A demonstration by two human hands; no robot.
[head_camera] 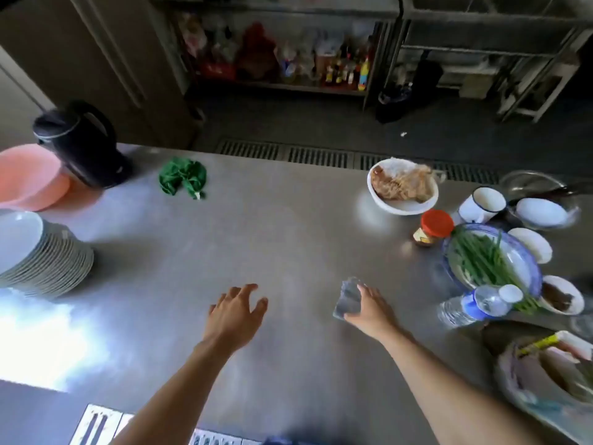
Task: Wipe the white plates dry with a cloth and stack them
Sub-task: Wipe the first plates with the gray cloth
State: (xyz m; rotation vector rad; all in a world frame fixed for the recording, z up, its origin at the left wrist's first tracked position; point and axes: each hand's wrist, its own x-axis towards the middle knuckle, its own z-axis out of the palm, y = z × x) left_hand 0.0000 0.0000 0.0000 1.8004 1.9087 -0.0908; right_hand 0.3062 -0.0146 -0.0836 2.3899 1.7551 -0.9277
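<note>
At the left edge of the tabletop (272,236) stands the stack of white plates (48,261), tall and many-layered, with the top plate tilted a little toward the camera. The left hand (236,313) hovers over bare steel in the near middle, its fingers spread and relaxed, holding nothing and well apart from the stack. The right hand (373,308) is just beside it to the right, fingers and thumb curled round a small grey cloth (348,298), which is blurred but looks soft and folded. The plates are probably glazed ceramic: stiff, breakable, slick if wet, and heavy as a stack, so one is best lifted alone by its rim, with the thumb on top and the fingers underneath. The cloth is light and limp and can simply be bunched in the palm. A crumpled green cloth (183,178) lies at the far middle; a black kettle (80,146) and a pink basin (29,178) stand just beyond the stack. On the right are a bowl of food (394,207), a red-lidded jar (433,228), an enamel mug (481,203), a blue bowl of green beans (526,261) and a water bottle (465,306). Nothing lies between the hands and the stack.
</note>
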